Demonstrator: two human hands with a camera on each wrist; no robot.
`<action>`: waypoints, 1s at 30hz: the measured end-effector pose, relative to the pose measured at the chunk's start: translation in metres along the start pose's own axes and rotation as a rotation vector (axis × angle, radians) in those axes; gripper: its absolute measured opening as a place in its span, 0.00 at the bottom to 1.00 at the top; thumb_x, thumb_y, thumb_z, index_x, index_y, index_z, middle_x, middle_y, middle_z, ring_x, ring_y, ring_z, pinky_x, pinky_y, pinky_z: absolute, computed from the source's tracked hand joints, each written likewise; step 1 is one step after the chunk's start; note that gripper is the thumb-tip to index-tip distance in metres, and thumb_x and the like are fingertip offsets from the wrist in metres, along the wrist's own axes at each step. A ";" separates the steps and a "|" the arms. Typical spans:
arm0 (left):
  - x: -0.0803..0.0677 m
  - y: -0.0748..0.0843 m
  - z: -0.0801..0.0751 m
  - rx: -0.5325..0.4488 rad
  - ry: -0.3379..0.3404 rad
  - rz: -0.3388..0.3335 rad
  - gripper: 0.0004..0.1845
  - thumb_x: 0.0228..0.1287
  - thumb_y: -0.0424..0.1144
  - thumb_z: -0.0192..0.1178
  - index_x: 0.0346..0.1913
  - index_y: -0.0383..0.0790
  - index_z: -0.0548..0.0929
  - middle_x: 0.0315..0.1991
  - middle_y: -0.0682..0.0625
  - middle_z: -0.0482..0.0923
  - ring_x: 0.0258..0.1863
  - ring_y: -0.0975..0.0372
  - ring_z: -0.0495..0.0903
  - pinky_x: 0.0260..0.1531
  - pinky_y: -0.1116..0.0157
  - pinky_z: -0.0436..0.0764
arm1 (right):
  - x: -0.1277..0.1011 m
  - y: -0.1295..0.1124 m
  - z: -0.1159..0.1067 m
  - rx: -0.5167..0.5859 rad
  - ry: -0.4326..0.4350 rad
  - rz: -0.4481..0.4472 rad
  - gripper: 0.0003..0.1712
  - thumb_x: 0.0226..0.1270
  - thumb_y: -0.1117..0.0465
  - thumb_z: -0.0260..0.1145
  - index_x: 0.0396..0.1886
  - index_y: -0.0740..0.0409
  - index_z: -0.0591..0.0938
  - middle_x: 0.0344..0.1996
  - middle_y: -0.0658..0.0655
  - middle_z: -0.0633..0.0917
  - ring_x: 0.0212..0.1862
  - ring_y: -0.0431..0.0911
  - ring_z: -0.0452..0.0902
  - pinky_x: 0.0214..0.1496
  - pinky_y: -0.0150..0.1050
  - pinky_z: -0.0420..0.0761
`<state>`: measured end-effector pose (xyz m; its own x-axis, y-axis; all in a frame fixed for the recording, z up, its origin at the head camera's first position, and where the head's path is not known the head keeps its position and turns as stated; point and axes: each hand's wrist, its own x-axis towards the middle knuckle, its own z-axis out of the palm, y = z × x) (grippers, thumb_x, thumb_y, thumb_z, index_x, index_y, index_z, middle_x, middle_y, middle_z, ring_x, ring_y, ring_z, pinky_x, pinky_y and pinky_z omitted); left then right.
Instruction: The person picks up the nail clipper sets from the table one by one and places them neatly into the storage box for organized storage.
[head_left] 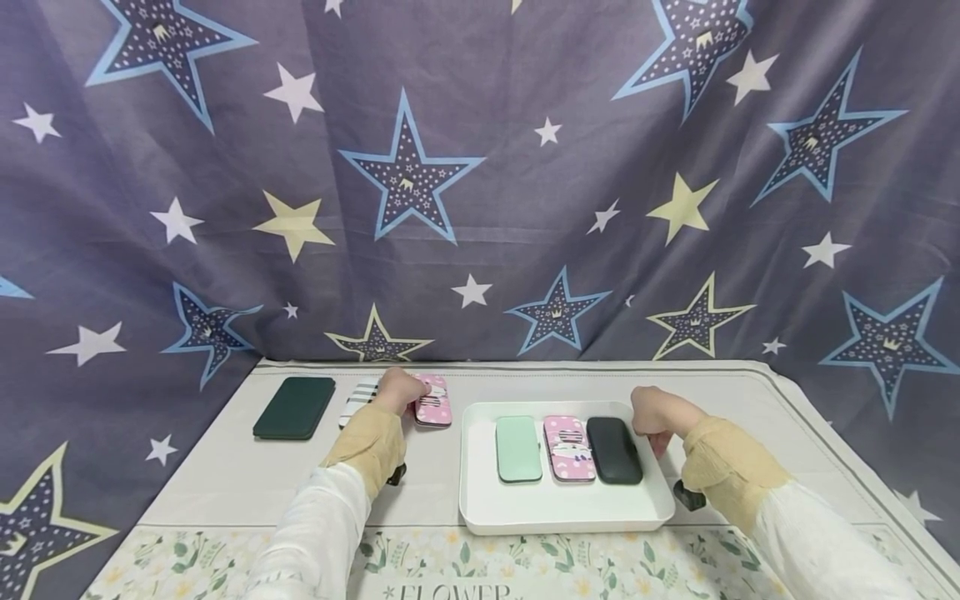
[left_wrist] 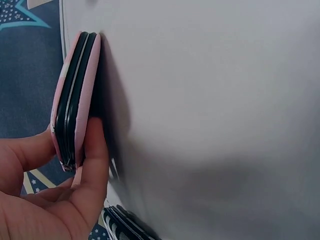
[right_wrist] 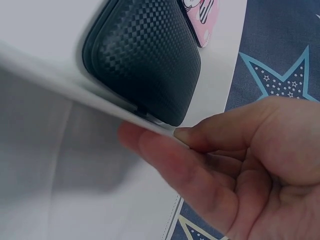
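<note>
My left hand (head_left: pixel 399 390) pinches a slim pink patterned case (head_left: pixel 433 402) between thumb and fingers, left of the white tray (head_left: pixel 562 515). In the left wrist view this pink case (left_wrist: pixel 89 95) shows its dark side seam, tilted up from the mat. A striped case (head_left: pixel 358 402) lies beside that hand, partly hidden by it. My right hand (head_left: pixel 662 415) pinches the tray's right rim, thumb inside and fingers outside. Within the tray a mint green case (head_left: pixel 518 450), another pink patterned case (head_left: pixel 568 462) and a black textured case (right_wrist: pixel 150 55) lie side by side.
A dark green case (head_left: pixel 295 408) lies at the mat's far left. The pale mat (head_left: pixel 420 500) covers the table, with a floral strip (head_left: pixel 202 554) along the near side. Behind it hangs a star-patterned curtain (head_left: pixel 510 233).
</note>
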<state>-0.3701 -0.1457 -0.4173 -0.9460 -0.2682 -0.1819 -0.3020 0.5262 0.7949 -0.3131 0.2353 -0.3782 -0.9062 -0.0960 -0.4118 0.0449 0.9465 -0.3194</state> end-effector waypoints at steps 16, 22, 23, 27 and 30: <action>0.005 -0.011 -0.003 -0.310 -0.129 -0.046 0.20 0.59 0.26 0.58 0.52 0.17 0.67 0.20 0.45 0.75 0.14 0.62 0.77 0.18 0.66 0.82 | 0.002 0.002 0.001 0.004 -0.003 0.000 0.08 0.57 0.78 0.52 0.36 0.77 0.74 0.17 0.62 0.82 0.17 0.48 0.82 0.23 0.36 0.83; 0.004 -0.005 -0.008 -0.384 -0.151 -0.049 0.13 0.61 0.26 0.57 0.46 0.20 0.72 0.18 0.48 0.74 0.14 0.64 0.75 0.14 0.69 0.79 | 0.004 0.002 0.000 -0.003 -0.005 -0.008 0.13 0.56 0.78 0.51 0.41 0.82 0.72 0.15 0.63 0.82 0.16 0.48 0.82 0.22 0.36 0.83; 0.004 -0.004 -0.010 -0.394 -0.156 -0.048 0.13 0.62 0.26 0.56 0.46 0.20 0.72 0.18 0.48 0.74 0.14 0.64 0.75 0.13 0.69 0.79 | 0.004 0.002 0.000 -0.001 -0.006 -0.006 0.14 0.57 0.77 0.51 0.43 0.83 0.72 0.16 0.63 0.82 0.16 0.48 0.82 0.22 0.36 0.83; 0.004 0.003 -0.017 -0.448 -0.177 -0.074 0.14 0.63 0.27 0.56 0.48 0.20 0.70 0.18 0.48 0.75 0.14 0.65 0.76 0.15 0.70 0.79 | 0.005 0.002 0.000 0.002 -0.006 -0.005 0.14 0.57 0.77 0.52 0.43 0.83 0.72 0.16 0.63 0.82 0.16 0.48 0.82 0.22 0.36 0.83; 0.002 0.010 -0.023 -0.460 -0.185 -0.088 0.20 0.64 0.28 0.56 0.55 0.19 0.65 0.19 0.48 0.75 0.13 0.65 0.76 0.14 0.72 0.78 | 0.005 0.003 0.001 0.002 0.001 -0.005 0.14 0.55 0.77 0.52 0.42 0.82 0.73 0.16 0.63 0.82 0.16 0.48 0.82 0.22 0.35 0.83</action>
<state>-0.3723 -0.1596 -0.3958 -0.9369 -0.1259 -0.3262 -0.3380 0.0866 0.9372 -0.3170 0.2369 -0.3818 -0.9067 -0.1008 -0.4096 0.0410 0.9454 -0.3232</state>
